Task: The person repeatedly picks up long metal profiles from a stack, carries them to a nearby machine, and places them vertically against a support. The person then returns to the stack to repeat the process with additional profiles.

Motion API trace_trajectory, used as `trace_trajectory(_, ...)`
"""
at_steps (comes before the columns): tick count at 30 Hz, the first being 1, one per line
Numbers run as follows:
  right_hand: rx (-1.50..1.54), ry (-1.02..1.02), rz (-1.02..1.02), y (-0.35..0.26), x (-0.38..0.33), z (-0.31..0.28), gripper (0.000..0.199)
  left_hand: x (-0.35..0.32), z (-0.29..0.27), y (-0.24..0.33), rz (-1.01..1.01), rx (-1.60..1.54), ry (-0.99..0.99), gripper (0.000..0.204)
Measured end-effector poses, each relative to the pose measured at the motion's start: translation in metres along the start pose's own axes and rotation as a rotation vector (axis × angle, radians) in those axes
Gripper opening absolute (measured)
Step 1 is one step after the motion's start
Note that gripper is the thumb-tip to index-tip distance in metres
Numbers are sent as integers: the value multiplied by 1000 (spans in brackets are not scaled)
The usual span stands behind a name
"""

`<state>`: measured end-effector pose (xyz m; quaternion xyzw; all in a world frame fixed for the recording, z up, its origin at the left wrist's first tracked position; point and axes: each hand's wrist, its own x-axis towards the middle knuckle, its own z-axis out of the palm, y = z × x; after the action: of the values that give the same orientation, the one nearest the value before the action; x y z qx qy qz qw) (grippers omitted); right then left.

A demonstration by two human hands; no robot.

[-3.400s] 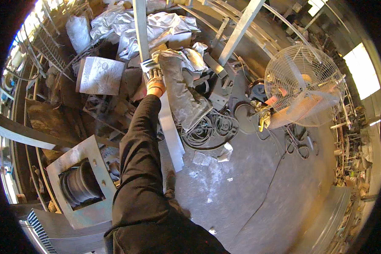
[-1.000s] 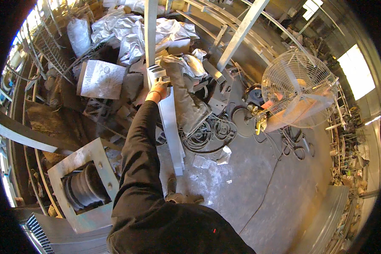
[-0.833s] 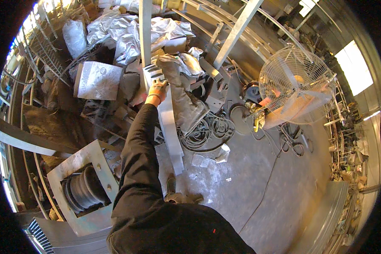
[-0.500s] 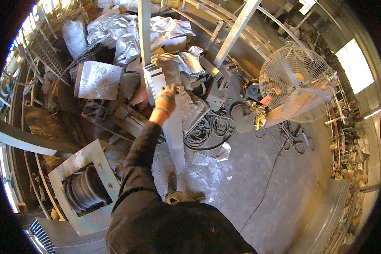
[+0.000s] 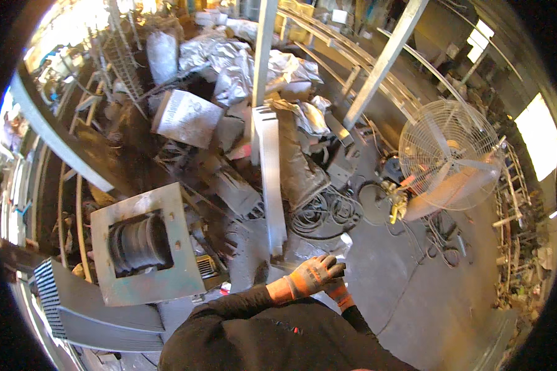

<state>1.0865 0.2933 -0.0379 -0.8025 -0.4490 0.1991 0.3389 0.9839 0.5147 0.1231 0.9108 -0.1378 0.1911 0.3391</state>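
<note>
Both my hands, in orange and dark grey work gloves, meet low in front of my body. My left hand [image 5: 310, 277] reaches across to the right with its fingers bent together over the right one. Whether anything is pinched in them is hidden. Partly behind it is my right hand [image 5: 338, 293], its fingers mostly covered. Ahead of my hands a stack of long, pale metal profiles [image 5: 271, 185] stands on end and leans against an upright post [image 5: 263, 55]. Neither hand touches the stack.
A metal frame with a ribbed roller [image 5: 141, 242] stands at left, near bundled grey profiles [image 5: 105, 309]. Coiled cables [image 5: 328, 213] lie on the floor ahead. A caged fan [image 5: 450, 154] stands at right. Scrap, a white box [image 5: 189, 117] and silvery sheeting [image 5: 229, 65] pile up behind.
My left hand has let go of the top of the metal profiles and come back to my body. My right hand has come into view beside it. The view has shifted.
</note>
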Motion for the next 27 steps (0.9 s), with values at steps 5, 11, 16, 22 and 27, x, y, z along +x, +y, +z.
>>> trace_trajectory(5,347,-6,-118,37,-32,30,54,-43,-41,68,-26,-94,124,58)
trace_trajectory(11,673,-394,-138,15,-42,73,52,-92,-62,219,-196,-26,773,85)
trace_trajectory(16,1224,-698,-262,-118,-77,89,48,-121,-78,317,-306,-165,1176,129)
trace_trajectory(22,1085,-478,-489,-261,-145,104,52,-257,-71,362,-260,15,1124,120)
trace_trajectory(27,1152,-82,-563,-340,-128,125,49,-506,17,416,-960,458,688,126)
